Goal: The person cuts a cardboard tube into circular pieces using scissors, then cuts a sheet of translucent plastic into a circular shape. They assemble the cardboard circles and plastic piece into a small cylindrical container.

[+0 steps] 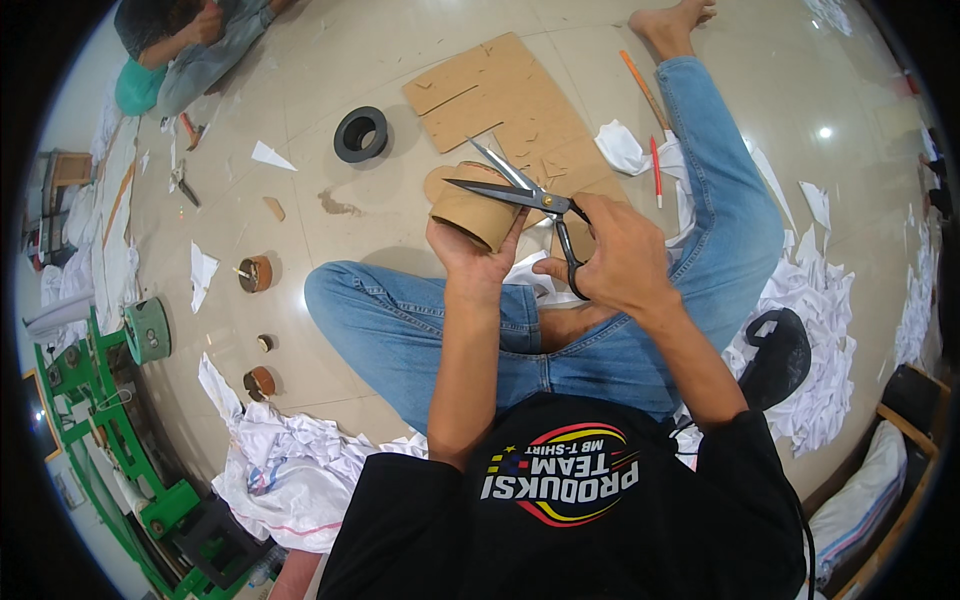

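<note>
My left hand is wrapped round a short, wide brown cardboard tube from below, its open end tilted toward me. In my right hand is a pair of large scissors with black handles. Their blades are spread apart; the dark lower blade lies across the tube, and the silver one points up past its far rim. Just behind the tube lies a flat cardboard sheet with slits and small offcuts on it. A black flanged ring stands on the floor to its left.
A red pen and an orange-ended stick lie near my right leg. White scraps are heaped at the right. Small round brown pieces and a green machine are at left. Another person sits at upper left.
</note>
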